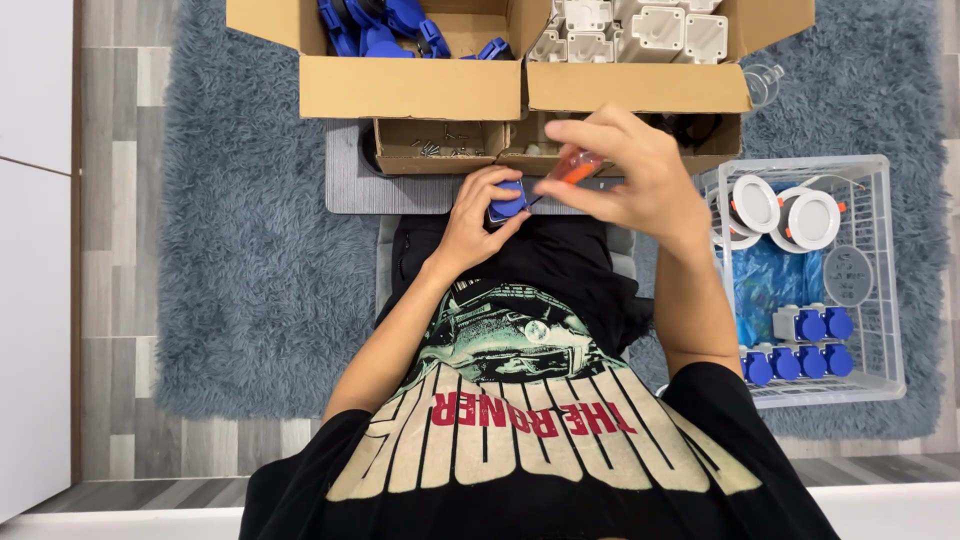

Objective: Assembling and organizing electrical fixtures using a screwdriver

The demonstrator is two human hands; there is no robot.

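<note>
My left hand point(478, 215) grips a small blue plastic part point(507, 203) just above my lap. In my right hand point(630, 175) is a screwdriver with an orange translucent handle point(578, 166), fingers wrapped around the handle. Its thin shaft slants down to the left, and the tip meets the blue part. Both hands are close together in front of the small open cardboard boxes.
A large open box of blue parts point(385, 30) and a box of white housings point(640, 30) stand at the far side. A small box with screws point(435, 145) sits below them. A white wire basket point(880, 270) at the right holds blue-and-grey assemblies point(800, 345) and round white fittings point(790, 212). A grey shaggy rug point(250, 230) covers the floor.
</note>
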